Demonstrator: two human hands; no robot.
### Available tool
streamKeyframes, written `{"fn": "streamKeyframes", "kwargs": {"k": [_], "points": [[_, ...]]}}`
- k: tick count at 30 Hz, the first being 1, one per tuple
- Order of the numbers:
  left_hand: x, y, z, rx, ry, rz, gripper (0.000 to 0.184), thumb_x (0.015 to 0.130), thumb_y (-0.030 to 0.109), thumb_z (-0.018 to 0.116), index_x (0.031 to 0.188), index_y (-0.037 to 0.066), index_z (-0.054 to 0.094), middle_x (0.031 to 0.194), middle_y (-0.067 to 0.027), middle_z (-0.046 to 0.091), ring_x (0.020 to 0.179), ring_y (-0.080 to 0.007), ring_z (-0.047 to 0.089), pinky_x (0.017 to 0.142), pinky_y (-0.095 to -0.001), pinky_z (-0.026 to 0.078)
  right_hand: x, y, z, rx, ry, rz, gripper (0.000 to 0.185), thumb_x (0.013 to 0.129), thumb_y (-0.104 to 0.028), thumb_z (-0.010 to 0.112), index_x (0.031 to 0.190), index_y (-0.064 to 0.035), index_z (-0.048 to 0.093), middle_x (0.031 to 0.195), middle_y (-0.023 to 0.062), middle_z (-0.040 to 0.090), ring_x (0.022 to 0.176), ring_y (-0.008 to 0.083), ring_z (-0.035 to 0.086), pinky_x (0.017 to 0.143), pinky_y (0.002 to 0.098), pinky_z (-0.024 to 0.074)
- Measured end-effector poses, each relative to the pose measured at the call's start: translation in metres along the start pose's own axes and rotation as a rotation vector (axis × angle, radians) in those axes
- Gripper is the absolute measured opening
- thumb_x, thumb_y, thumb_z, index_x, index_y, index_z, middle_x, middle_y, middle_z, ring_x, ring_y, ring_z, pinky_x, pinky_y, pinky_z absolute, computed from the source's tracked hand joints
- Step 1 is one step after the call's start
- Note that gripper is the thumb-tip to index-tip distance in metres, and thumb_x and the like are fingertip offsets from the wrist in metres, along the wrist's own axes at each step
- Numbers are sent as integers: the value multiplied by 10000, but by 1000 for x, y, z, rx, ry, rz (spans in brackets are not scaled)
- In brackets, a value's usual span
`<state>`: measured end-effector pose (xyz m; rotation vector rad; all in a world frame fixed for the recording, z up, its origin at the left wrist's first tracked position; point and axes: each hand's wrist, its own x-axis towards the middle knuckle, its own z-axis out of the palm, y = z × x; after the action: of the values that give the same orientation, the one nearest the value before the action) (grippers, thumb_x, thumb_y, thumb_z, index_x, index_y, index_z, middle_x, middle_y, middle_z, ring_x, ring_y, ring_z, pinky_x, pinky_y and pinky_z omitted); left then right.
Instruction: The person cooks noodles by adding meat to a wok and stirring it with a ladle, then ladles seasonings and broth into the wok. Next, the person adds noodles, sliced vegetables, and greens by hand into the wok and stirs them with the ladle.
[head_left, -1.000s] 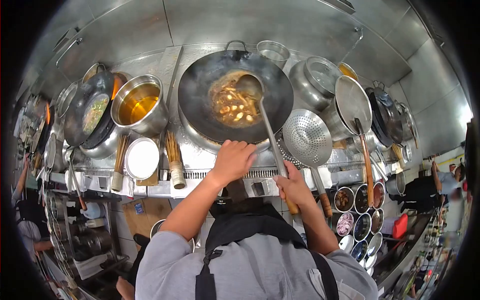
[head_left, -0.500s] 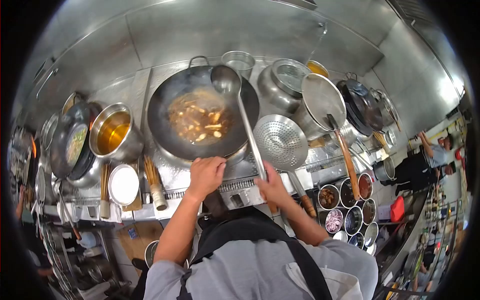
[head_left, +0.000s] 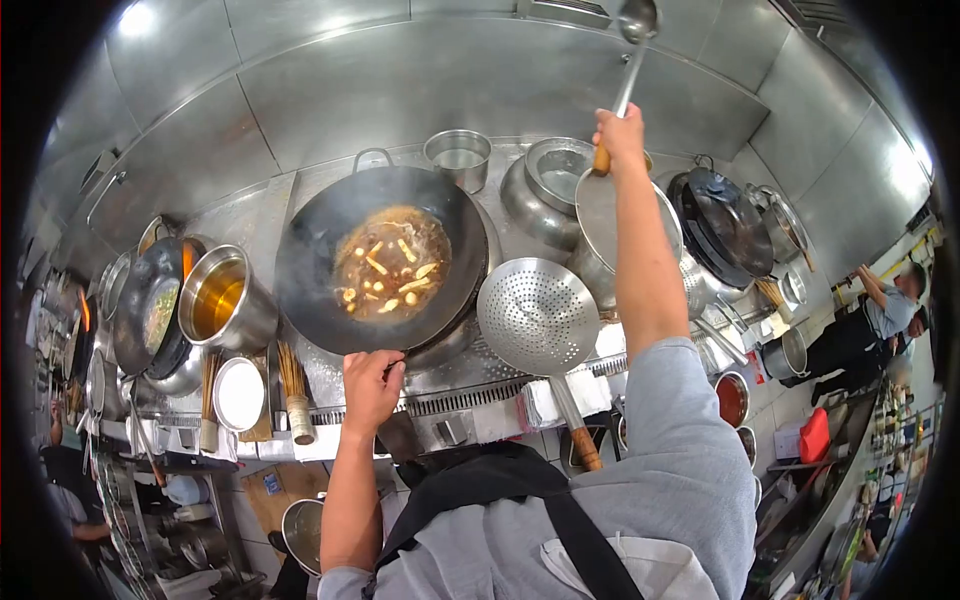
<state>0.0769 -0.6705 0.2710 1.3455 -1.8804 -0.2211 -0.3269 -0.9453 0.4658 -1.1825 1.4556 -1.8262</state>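
Note:
My left hand (head_left: 372,388) is closed on the near edge of a large black wok (head_left: 305,290); whether it grips a handle there is hidden. Brown sauce with pale, finger-like pieces (head_left: 398,265) steams in the wok. The wok sits off-centre to the left, baring part of the stove ring on its right. My right hand (head_left: 622,137) is raised at the far right, closed round the wooden grip of a steel ladle (head_left: 632,70). The ladle points up and away, over the pots. Between my arms lies a perforated strainer (head_left: 537,315) with a wooden-ended handle.
Under my right arm stands a pot with a mesh sieve (head_left: 600,220) on top. To the left are a pot of amber oil (head_left: 225,295), a white bowl (head_left: 239,393), bamboo brushes (head_left: 293,385) and another wok (head_left: 150,310). Co-workers (head_left: 870,320) stand at the far right.
My right hand has swung the ladle out of the wok, up and far right. The wok has shifted left with my left hand on its near edge.

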Motion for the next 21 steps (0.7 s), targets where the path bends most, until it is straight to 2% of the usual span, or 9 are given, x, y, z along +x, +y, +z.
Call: {"fn": "streamKeyframes", "kwargs": {"k": [3,6,7,10,13,21], "points": [[0,1,0,4,-3,-25,112,796,106,745,902,85,715,729,-59,665,692,-251,573,801,-380,401,11,19,-20,-167,96,19,537,856,-77,615,1329,48,395,855,151,621,518,198,590,481,348,484],[0,2,-1,4,-9,-33,113,794,109,748,899,82,715,727,-60,664,699,-251,572,803,-379,401,-5,21,-34,-358,173,79,530,841,-61,592,1322,50,398,896,181,644,546,217,627,517,343,505],[1,2,-1,5,-13,-31,114,793,110,749,899,82,715,726,-60,664,702,-251,572,804,-379,400,0,34,-40,-369,163,54,485,812,-59,618,1255,60,457,867,153,627,536,196,592,510,358,492],[1,1,-1,-3,-29,-38,113,795,114,750,900,84,717,715,-60,657,696,-252,568,805,-378,401,15,54,-58,-496,34,98,466,817,-63,623,1239,63,471,849,146,618,535,186,589,504,354,487],[0,-2,0,-18,-3,-6,113,798,118,750,903,90,720,713,-59,651,690,-254,563,804,-377,401,13,60,-66,-438,-11,80,449,822,-72,632,1224,60,484,836,138,612,523,179,578,488,352,478],[-1,-2,-3,-29,-25,-27,117,801,130,753,912,105,726,738,-61,655,730,-261,580,815,-390,406,10,40,-57,-453,-13,98,339,848,-71,621,1139,47,494,707,95,579,492,172,553,449,338,456]]}}
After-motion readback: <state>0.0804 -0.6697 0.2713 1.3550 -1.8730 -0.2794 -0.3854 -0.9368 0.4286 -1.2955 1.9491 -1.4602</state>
